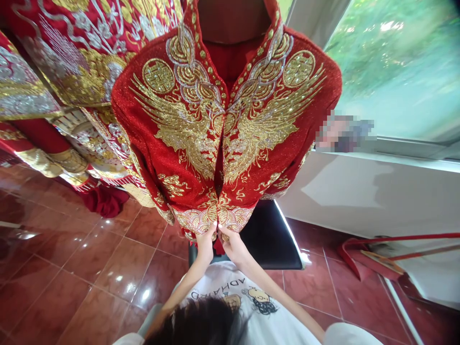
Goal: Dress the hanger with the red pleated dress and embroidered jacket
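Observation:
A red jacket with heavy gold and silver embroidery hangs on a mannequin in front of me, its front opening running down the middle. My left hand pinches the bottom hem of the left front panel. My right hand pinches the hem of the right panel beside it. The two hands almost touch at the opening, fingers closed on the cloth.
More red and gold embroidered garments hang at the left. A black base stands under the mannequin on glossy red floor tiles. A white low wall and window are at the right, with red rods below.

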`<state>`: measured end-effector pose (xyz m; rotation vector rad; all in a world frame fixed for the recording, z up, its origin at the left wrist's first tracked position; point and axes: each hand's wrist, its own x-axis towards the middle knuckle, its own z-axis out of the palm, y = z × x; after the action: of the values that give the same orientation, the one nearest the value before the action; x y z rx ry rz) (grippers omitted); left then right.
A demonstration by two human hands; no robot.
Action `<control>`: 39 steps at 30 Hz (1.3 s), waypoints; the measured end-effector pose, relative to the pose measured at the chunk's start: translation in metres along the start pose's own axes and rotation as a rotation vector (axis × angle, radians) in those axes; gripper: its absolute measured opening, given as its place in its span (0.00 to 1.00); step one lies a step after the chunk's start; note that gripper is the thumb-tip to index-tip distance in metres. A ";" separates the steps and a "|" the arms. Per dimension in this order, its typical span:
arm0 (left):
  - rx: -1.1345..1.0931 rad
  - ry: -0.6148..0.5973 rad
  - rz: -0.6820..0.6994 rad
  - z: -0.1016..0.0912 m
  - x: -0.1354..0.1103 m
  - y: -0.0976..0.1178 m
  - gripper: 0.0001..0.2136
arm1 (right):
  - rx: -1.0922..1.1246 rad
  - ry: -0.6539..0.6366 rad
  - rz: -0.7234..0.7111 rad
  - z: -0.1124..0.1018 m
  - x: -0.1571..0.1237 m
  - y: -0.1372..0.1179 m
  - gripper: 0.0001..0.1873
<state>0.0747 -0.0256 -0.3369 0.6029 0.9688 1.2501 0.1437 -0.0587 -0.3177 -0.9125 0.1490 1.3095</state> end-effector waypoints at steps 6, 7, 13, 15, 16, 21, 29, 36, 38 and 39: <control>-0.013 0.004 0.012 0.002 -0.001 0.001 0.25 | -0.012 -0.040 0.027 -0.003 0.008 0.005 0.11; -0.015 0.007 0.001 0.002 -0.002 0.001 0.25 | -0.027 -0.046 0.017 -0.004 0.009 0.006 0.11; -0.014 0.028 -0.051 0.001 -0.003 0.007 0.24 | -0.111 -0.091 0.005 -0.006 0.017 0.010 0.07; -0.006 0.024 -0.062 -0.001 -0.003 0.006 0.23 | -0.100 -0.089 0.033 -0.004 0.017 0.009 0.08; -0.003 0.022 -0.066 -0.002 -0.002 0.005 0.23 | -0.077 -0.072 0.048 -0.002 0.017 0.009 0.08; -0.001 0.009 -0.072 -0.009 0.006 -0.003 0.24 | 0.037 0.016 0.079 0.005 0.014 0.007 0.09; 0.136 0.040 -0.100 -0.019 0.012 -0.003 0.20 | -0.064 0.205 0.418 -0.008 0.001 0.013 0.09; 0.155 0.000 -0.091 -0.018 0.012 -0.007 0.17 | -0.271 0.064 -0.009 0.000 -0.001 0.012 0.18; 0.142 -0.007 -0.094 -0.018 0.013 -0.009 0.17 | -0.347 0.069 -0.092 0.001 0.002 0.011 0.21; 0.143 -0.009 -0.102 -0.018 0.013 -0.010 0.16 | -0.384 0.070 -0.123 0.002 0.004 0.011 0.22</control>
<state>0.0645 -0.0174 -0.3582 0.6611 1.0746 1.0936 0.1348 -0.0551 -0.3241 -1.2734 -0.1078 1.2120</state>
